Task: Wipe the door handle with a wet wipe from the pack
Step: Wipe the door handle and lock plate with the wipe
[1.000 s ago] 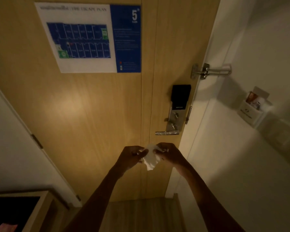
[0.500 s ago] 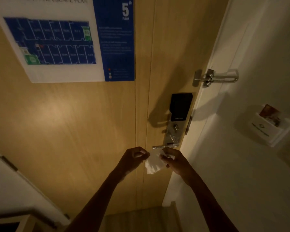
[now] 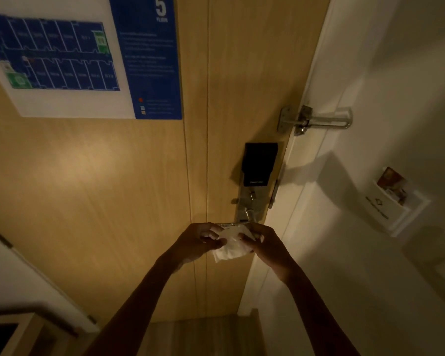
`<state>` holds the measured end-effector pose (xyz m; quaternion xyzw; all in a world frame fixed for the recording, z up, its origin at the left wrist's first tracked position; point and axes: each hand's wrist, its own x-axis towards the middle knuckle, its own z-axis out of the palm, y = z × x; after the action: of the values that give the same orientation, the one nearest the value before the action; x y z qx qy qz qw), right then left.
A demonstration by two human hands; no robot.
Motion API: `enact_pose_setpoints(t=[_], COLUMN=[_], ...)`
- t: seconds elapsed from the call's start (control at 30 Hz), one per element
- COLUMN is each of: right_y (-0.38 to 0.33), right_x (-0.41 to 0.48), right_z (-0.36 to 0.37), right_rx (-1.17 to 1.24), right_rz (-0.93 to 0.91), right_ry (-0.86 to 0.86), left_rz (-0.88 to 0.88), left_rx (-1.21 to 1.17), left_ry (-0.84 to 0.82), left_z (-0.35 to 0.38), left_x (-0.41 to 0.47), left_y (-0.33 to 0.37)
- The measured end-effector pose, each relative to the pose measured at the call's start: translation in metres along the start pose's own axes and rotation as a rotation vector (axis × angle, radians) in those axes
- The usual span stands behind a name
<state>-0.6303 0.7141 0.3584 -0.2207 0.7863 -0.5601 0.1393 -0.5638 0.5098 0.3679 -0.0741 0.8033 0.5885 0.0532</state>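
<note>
A white wet wipe (image 3: 231, 244) is held between both hands right below the door handle. My left hand (image 3: 199, 240) pinches its left edge and my right hand (image 3: 263, 241) grips its right side. The silver lever handle (image 3: 229, 224) shows only as a thin strip above my fingers; the rest is hidden behind the hands and the wipe. It belongs to a metal lock plate (image 3: 249, 204) with a black card reader (image 3: 258, 163) on a wooden door (image 3: 113, 188). The wipe pack is out of view.
A metal swing guard latch (image 3: 316, 120) bridges door and white frame above the lock. An escape plan poster (image 3: 82, 57) hangs at upper left. A key-card holder (image 3: 393, 199) sits on the right wall. A cabinet corner (image 3: 10, 332) stands at lower left.
The view has closed in on the door. Both hands rose with the wipe from well below the handle to right against it, now covering most of the lever.
</note>
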Motion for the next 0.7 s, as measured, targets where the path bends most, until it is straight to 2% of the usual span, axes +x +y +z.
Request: enact_pose_setpoints(t=[0.27, 0.43, 0.63, 0.7], right_y=[0.010, 0.015, 0.022, 0.022], right_x=[-0.005, -0.006, -0.012, -0.016], right_z=[-0.015, -0.021, -0.025, -0.024], right_rx=[0.051, 0.029, 0.118, 0.157], right_rz=[-0.010, -0.009, 0.126, 0.158], right_ry=[0.023, 0.018, 0.058, 0.048], left_rz=[0.098, 0.130, 0.276, 0.264], left_rx=[-0.149, -0.154, 0.066, 0.108], left_ry=[0.181, 0.250, 0.310, 0.311], left_z=[0.011, 0.017, 0.020, 0.020], left_x=[-0.001, -0.002, -0.003, -0.002], left_y=[-0.008, -0.002, -0.003, -0.001])
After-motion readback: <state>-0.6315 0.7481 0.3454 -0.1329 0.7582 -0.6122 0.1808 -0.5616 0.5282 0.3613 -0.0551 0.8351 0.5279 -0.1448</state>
